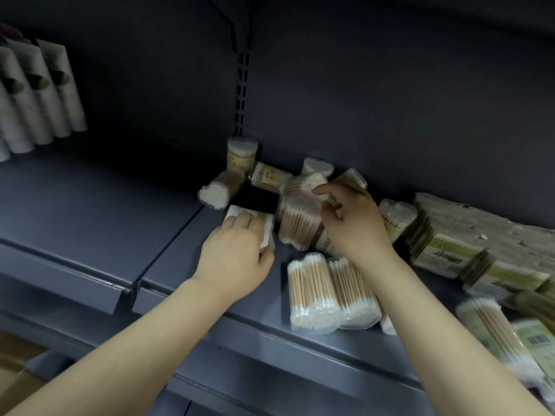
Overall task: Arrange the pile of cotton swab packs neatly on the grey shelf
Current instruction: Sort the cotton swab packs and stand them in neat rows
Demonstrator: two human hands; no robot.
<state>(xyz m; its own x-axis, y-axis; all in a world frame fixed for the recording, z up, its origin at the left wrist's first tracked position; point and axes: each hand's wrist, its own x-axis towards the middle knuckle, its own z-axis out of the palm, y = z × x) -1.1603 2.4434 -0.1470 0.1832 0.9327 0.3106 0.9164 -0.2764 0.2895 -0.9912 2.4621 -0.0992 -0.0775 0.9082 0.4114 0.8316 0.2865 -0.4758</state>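
- The sorting looked barely begun: most swab packs (300, 223) lay jumbled at the far middle of the grey shelf (99, 205), and one tub (242, 154) stood upright against the back wall.
- The left hand (237, 253) gripped a flat pack (255, 220), fingers curled over it.
- The right hand (354, 217) reached into the pile, fingers bent; its hold was unclear.
- Next, probably standing that pack beside the tub.
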